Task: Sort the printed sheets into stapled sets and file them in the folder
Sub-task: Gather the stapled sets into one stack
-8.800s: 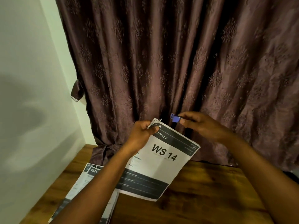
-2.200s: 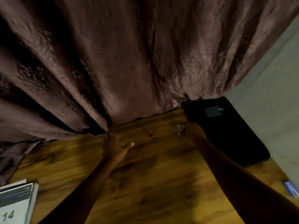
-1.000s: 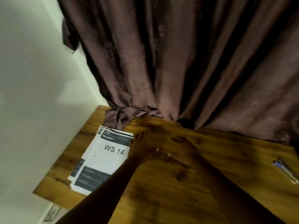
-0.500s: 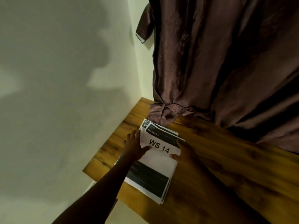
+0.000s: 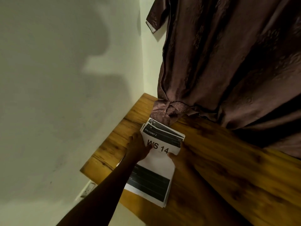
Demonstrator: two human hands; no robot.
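Head view: both hands now back on the stack of printed sheets (image 5: pixel 154 162) at the table's (image 5: pixel 228 168) far-left corner.
Left hand (image 5: pixel 138 145) flat on the left edge, right hand (image 5: pixel 179 158) thumb over the right edge (half a second ago looser), likely lifting next; stapler and folder out of frame, lower sheets' print unreadable.

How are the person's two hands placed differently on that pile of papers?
The left hand lies on the stack's left edge, thumb over the "WS 14" print; the right hand is at its right edge, thumb on the top sheet. The left forearm is plainly lit; the right is lost in shadow. Both touch the same stack on the table.
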